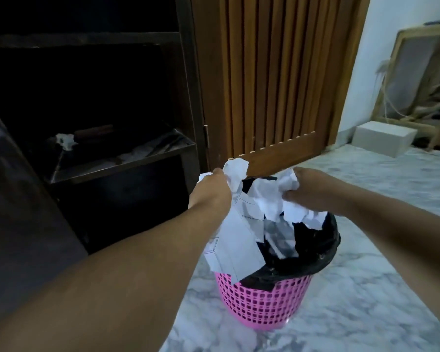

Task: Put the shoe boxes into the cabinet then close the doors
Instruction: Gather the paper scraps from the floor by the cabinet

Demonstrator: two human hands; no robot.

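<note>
Both hands [262,191] grip crumpled paper [264,199] over the bin [264,301] (pink, bag-lined).

The cabinet [92,102] is a dark wooden unit, its inside open to view and deep in shadow, with shelf boards one above another. Its slatted brown wooden door [269,80] stands swung open to the right of the opening, hinged at the cabinet's right upright. A pale, closed, rectangular shoe box [384,138] sits on the marble floor well to the right of the cabinet, beyond the open door, near the white wall.
</note>
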